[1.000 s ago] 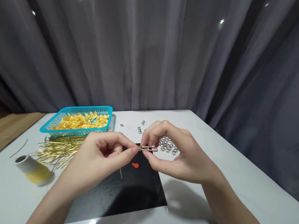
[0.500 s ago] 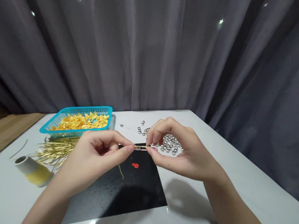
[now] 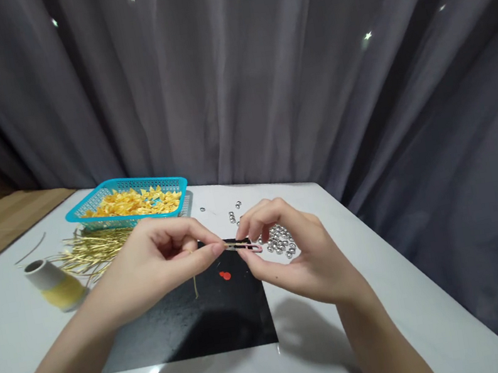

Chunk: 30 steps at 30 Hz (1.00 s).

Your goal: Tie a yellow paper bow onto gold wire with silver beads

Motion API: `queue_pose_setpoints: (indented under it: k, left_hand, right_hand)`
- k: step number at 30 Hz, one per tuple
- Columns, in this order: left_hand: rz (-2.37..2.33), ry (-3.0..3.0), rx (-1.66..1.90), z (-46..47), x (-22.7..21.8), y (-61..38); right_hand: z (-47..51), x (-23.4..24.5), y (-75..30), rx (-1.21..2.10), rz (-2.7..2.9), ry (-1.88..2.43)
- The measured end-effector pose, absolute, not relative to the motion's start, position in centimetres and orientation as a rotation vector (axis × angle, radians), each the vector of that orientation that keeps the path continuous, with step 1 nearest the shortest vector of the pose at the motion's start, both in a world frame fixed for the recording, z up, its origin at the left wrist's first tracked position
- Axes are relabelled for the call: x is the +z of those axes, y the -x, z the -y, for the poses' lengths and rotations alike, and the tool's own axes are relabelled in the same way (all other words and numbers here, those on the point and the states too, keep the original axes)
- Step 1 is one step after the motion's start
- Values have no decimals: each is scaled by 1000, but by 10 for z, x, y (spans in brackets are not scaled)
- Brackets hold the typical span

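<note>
A slim pink loop that looks like a hair clip (image 3: 255, 248) is held level between my two hands, above a black mat. My left hand (image 3: 170, 257) pinches its left end between thumb and forefinger. A thin gold strand (image 3: 195, 284) hangs down below that hand. My right hand (image 3: 295, 249) is closed with thumb and fingertips on the clip's middle, and the clip's rounded end sticks out to the right past the fingertips. Part of the clip is hidden by my fingers.
The black mat (image 3: 232, 316) bears a red spot (image 3: 225, 276). Silver beads (image 3: 279, 240) lie scattered behind my right hand. At left are a bundle of gold strands (image 3: 97, 249), a grey-and-yellow cone spool (image 3: 58, 285) and a blue basket (image 3: 124, 180) of yellow pieces. A grey curtain (image 3: 230, 75) hangs behind.
My right hand's fingertips have shifted left along the clip, toward my left hand, so its rounded right end now shows. The hanging strand has swung slightly left. My left hand stays in place.
</note>
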<state>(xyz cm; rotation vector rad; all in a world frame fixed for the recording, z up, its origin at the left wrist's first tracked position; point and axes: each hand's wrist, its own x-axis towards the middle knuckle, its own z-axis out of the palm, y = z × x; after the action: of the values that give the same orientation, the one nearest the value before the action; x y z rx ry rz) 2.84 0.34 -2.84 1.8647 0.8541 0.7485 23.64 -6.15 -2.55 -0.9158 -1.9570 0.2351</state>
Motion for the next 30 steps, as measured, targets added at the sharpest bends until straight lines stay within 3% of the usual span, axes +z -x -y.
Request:
queue_pose_setpoints:
  k: [30]
  left_hand:
    - [-844, -1895, 772, -6, -28, -28]
  right_hand:
    - [62, -25, -240, 246, 1967, 957]
